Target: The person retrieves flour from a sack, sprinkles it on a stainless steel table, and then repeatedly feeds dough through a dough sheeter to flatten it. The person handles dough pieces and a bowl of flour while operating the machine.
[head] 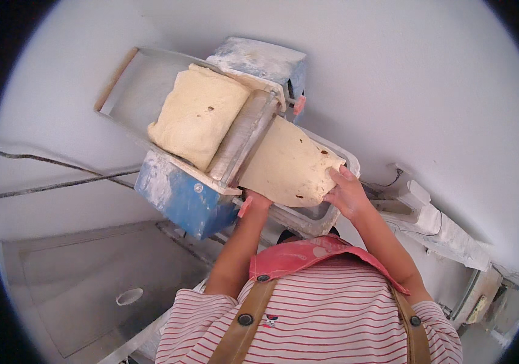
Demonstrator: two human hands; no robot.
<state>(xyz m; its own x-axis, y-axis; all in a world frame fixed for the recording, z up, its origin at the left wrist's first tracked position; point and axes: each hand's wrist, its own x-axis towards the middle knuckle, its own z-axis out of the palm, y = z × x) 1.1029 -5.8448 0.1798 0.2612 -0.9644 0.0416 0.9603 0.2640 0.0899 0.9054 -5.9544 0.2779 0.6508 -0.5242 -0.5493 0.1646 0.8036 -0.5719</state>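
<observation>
A thick slab of pale dough with dark bits lies on the feed tray of a blue dough sheeter. The metal roller spans the machine, and a flattened sheet of dough comes out on my side of it. My right hand pinches the sheet's outer right edge, thumb on top. My left hand reaches under the sheet near the roller, its fingers hidden by the dough. Below the sheet sits a pale plastic tub, mostly covered.
Red knobs stick out at both ends of the roller. The sheeter's blue side housing is dusted with flour. Dark cables run along the left wall. A floury ledge stands at the right, and a grey panel with an oval hole at lower left.
</observation>
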